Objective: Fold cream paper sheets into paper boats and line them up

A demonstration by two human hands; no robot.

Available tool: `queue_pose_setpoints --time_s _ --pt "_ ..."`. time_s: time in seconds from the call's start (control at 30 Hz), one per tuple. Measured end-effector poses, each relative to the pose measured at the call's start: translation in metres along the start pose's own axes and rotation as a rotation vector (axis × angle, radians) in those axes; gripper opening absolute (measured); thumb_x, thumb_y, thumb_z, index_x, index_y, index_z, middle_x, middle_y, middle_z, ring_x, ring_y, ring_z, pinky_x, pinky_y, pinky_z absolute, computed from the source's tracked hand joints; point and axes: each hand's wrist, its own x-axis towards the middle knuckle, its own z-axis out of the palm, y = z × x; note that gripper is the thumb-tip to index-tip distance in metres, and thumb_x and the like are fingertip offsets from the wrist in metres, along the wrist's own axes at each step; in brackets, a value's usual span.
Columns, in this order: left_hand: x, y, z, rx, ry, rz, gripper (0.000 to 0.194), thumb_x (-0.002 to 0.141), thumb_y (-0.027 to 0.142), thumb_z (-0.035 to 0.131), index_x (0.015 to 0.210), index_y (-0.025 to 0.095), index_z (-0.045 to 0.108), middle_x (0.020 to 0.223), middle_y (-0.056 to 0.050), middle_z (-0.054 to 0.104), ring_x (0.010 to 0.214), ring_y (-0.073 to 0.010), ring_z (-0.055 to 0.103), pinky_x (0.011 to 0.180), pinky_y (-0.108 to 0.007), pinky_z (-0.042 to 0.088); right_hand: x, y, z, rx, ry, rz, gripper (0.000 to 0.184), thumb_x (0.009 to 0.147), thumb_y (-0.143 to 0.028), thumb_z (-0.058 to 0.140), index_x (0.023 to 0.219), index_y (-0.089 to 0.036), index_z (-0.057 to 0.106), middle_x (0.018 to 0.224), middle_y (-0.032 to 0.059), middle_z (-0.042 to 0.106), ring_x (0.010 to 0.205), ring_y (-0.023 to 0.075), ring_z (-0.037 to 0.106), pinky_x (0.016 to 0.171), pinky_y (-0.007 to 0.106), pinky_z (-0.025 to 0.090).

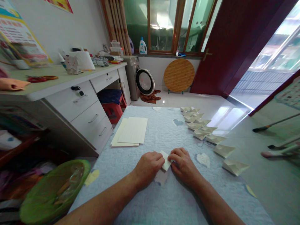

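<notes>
My left hand (147,167) and my right hand (184,165) meet at the middle of a quilted pale-blue table cover (168,203). Between them, both pinch a small piece of folded cream paper (166,161), its lower part partly hidden by my fingers. A stack of cream sheets (130,132) lies to the left, beyond my left hand. Along the right side of the cover runs a long row of several folded paper boats (200,126), the nearest (234,167) just beyond my right hand.
A white desk with drawers (77,106) stands to the left, holding red-handled scissors (42,78) and clutter. A green basin (53,192) sits at the lower left. Long brushes (276,123) lie on the floor to the right. A washing machine (138,78) stands at the far wall.
</notes>
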Motion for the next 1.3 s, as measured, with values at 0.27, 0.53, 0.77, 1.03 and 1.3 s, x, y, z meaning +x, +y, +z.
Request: queue_pose_setpoints --time_s 0.27,0.53,0.77,1.03,1.3 --pt "0.0 -0.001 0.001 -0.053 0.044 -0.032 0.007 0.092 0.012 0.057 0.088 0.017 0.059 0.093 -0.003 0.067 0.089 -0.0189 0.06 0.079 -0.029 0.047 0.0 0.002 0.002 -0.038 0.072 -0.042 0.014 0.085 -0.008 0.064 0.079 -0.02 0.068 0.085 0.0035 0.062 0.085 0.019 0.049 0.08 0.033 0.038" --pt "-0.001 -0.001 0.0 -0.053 -0.02 -0.015 0.008 0.09 0.019 0.06 0.083 0.019 0.065 0.087 -0.003 0.064 0.085 -0.0196 0.057 0.075 -0.032 0.045 -0.001 0.0 0.002 -0.076 0.013 -0.036 0.014 0.087 -0.012 0.065 0.08 -0.021 0.072 0.081 0.0029 0.063 0.083 0.0184 0.05 0.078 0.032 0.038" --pt "0.002 -0.008 0.003 -0.412 0.026 -0.302 0.011 0.088 0.018 0.063 0.077 0.018 0.066 0.085 -0.002 0.06 0.084 -0.0159 0.058 0.074 -0.025 0.044 0.002 0.001 0.002 0.047 -0.013 0.116 0.013 0.089 -0.015 0.062 0.082 -0.021 0.071 0.084 0.0024 0.063 0.085 0.0188 0.053 0.08 0.033 0.038" --pt "0.004 -0.009 0.002 -0.318 0.024 -0.419 0.014 0.089 0.026 0.063 0.078 0.017 0.067 0.088 -0.004 0.058 0.09 -0.0199 0.054 0.081 -0.031 0.043 0.008 0.002 0.005 0.022 -0.027 0.253 0.012 0.089 -0.016 0.061 0.079 -0.019 0.068 0.086 0.003 0.062 0.086 0.0194 0.052 0.079 0.032 0.036" --pt "0.004 -0.015 -0.005 -0.313 -0.051 -0.419 0.008 0.085 0.023 0.066 0.08 0.017 0.067 0.094 -0.005 0.058 0.095 -0.0205 0.053 0.085 -0.032 0.042 0.009 0.001 0.015 -0.077 0.035 0.301 0.016 0.089 -0.017 0.058 0.076 -0.02 0.066 0.087 0.0046 0.061 0.085 0.0206 0.05 0.078 0.033 0.032"
